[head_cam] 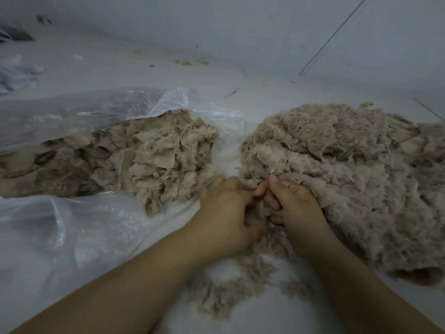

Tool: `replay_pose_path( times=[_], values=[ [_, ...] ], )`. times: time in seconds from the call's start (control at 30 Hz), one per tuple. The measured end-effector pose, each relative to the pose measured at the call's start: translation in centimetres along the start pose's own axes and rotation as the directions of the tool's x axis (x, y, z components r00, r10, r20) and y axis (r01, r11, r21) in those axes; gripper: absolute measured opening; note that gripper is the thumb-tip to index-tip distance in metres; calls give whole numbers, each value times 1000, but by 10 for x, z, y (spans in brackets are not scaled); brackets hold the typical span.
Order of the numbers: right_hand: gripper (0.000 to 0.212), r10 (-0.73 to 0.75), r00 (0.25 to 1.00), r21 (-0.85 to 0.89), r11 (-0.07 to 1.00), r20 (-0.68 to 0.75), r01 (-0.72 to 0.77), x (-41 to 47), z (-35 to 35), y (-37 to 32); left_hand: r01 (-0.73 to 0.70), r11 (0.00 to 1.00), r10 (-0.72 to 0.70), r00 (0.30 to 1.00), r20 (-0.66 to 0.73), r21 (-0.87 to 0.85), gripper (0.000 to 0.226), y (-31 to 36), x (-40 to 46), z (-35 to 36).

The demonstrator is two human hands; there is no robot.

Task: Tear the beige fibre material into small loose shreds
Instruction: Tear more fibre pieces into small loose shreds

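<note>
Beige fibre clump (258, 213) pinched by both hands' fingers (265, 189) between clear plastic bag (72, 112) and shredded heap (349, 165).

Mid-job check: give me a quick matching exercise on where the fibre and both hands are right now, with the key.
Things:
1. coarse fibre pieces
2. fluffy shred pile
3. small clump
4. loose shreds

Places:
A. scattered on the floor between the forearms
B. inside the clear plastic bag
C. heaped on the right
D. pinched between left hand and right hand

Pairs: 1-B, 2-C, 3-D, 4-A
</note>
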State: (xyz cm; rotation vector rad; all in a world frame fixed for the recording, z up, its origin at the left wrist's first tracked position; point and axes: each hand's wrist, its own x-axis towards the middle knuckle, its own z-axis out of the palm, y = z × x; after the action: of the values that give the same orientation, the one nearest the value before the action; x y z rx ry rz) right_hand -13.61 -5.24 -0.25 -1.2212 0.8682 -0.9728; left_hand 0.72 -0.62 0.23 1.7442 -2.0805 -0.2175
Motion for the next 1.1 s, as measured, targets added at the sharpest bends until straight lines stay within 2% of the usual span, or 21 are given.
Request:
replay_pose_path(
  times=[0.03, 0.1, 0.13, 0.2, 0.27, 0.33, 0.43, 0.6, 0.67, 0.73, 0.8, 0.83, 0.9, 1.0, 1.1],
  values=[
    [44, 0, 1000, 10, 1000, -1, 0, 0, 0, 0, 1, 999, -1, 1000, 18, -36, 35, 3, 1, 6],
    [43, -1, 1000, 41, 999, 2, 1, 1, 1, 1, -43, 992, 31, 994, -104, -118, 21, 5, 5, 12],
    [43, 0, 1000, 54, 999, 4, 0, 1, 1, 1, -66, 978, 31, 984, -174, -197, 13, 4, 6, 13],
    [43, 5, 1000, 66, 998, 2, -6, 2, 1, 1, -60, 916, -43, 969, -245, -397, 17, 0, 9, 11],
    [44, 19, 1000, 59, 998, -9, -18, 2, 1, 1, -5, 758, -181, 959, -217, -652, 25, -2, 8, 8],
    [37, 21, 1000, 18, 1000, -5, -21, 1, 2, 1, 37, 523, -270, 955, -125, -851, 31, -3, 7, 4],
    [22, 17, 1000, -92, 996, 20, -15, -1, 3, -2, 4, 224, -301, 951, -65, -975, 31, -7, 8, 0],
    [23, 24, 1000, -117, 993, 3, -24, -3, 3, -5, 29, 35, -342, 940, 16, -999, 24, -10, 9, 2],
    [22, 26, 1000, -97, 995, -7, -27, -3, 5, -5, 76, 36, -325, 944, 60, -996, 29, -9, 9, 3],
    [20, 26, 1000, -83, 996, 2, -26, -3, 5, -6, 125, 169, -290, 954, 72, -978, 43, -8, 9, 5],
    [20, 22, 1000, -90, 996, 14, -20, -5, 5, -8, 144, 285, -295, 954, 56, -948, 32, -7, 9, 8],
    [20, 17, 1000, -91, 996, 20, -15, -5, 5, -8, 143, 296, -313, 949, 46, -944, 21, -7, 10, 8],
    [23, 15, 1000, -68, 998, 18, -14, -5, 6, -7, 120, 230, -344, 938, 35, -966, 13, -8, 10, 6],
    [28, 34, 999, -42, 998, -32, -36, -3, 6, -5, 63, 49, -395, 918, 38, -997, 18, -10, 10, 0],
    [31, 31, 998, -51, 998, -52, -34, -1, 5, -2, 28, -2, -388, 921, 27, -1000, 20, -9, 8, -2]
  ],
)
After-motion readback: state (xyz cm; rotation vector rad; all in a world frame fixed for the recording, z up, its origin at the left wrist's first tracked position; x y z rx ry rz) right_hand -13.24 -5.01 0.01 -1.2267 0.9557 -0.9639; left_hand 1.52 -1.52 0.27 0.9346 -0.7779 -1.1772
